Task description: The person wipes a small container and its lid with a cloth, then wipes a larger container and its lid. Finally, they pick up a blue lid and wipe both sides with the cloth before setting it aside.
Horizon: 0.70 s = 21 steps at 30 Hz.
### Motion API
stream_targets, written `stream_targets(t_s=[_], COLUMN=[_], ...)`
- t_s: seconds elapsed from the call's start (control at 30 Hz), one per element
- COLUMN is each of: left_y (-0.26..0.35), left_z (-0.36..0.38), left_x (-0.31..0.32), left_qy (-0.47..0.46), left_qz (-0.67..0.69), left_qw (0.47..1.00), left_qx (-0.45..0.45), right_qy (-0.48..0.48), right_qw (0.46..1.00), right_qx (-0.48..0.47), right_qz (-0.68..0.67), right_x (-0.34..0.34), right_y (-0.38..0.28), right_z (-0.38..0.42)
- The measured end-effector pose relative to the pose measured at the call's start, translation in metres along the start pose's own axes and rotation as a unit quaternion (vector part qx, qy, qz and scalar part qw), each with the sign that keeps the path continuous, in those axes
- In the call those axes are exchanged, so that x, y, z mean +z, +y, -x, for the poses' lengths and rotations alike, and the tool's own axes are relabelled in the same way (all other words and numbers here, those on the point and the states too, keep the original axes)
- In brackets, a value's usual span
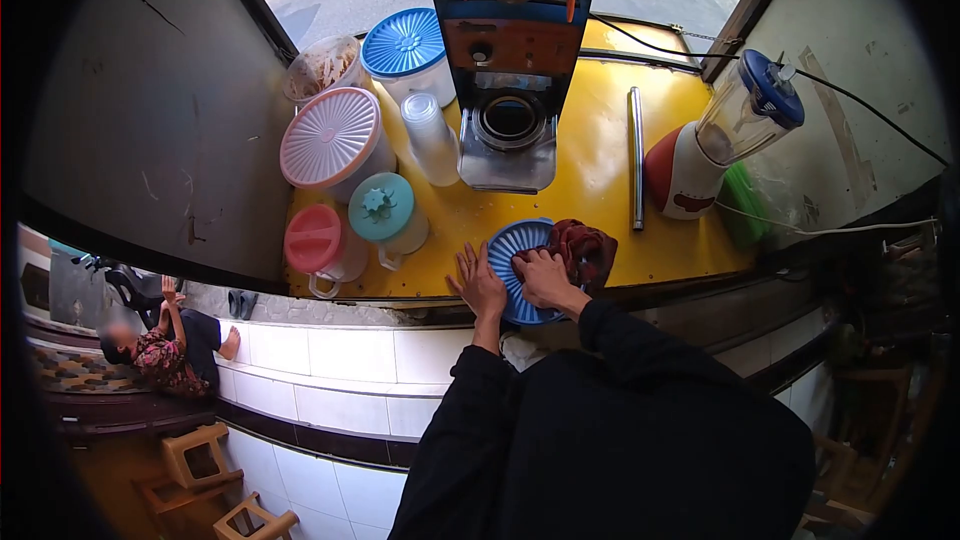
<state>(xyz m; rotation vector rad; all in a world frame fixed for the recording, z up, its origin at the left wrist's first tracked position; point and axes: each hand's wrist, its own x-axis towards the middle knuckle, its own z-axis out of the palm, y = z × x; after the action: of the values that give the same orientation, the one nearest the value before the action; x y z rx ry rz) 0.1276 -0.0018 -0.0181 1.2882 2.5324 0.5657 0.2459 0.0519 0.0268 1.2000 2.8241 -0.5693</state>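
A blue ribbed lid [508, 282] lies at the front edge of the yellow counter [600, 130]. My left hand [480, 285] rests at the lid's left side with its fingers spread and nothing in them. On the lid's right part, my right hand [545, 278] presses a dark red cloth [585, 250] with bent fingers. Part of the cloth bunches up beyond the lid's right rim. What lies under the right palm is hidden.
A cup sealing machine [505, 70] stands behind the lid. Lidded tubs [330, 137], pitchers [388, 210] and stacked clear cups [428, 135] stand left. At right are a metal tube [637, 160] and a blender [690, 165]. A person [165, 350] sits lower left.
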Motion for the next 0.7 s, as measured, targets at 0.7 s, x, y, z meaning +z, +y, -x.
stream_targets(t_s=[0.7], left_y=[-0.002], left_z=[-0.004], left_x=[0.006], left_qy=[0.02], left_qz=[0.005], left_qw=[1.0], left_qx=[-0.023], right_qy=[-0.012], right_qw=[0.999], right_qx=[0.031], right_qz=[-0.025], right_x=[0.002], right_y=[-0.005], right_z=[-0.029])
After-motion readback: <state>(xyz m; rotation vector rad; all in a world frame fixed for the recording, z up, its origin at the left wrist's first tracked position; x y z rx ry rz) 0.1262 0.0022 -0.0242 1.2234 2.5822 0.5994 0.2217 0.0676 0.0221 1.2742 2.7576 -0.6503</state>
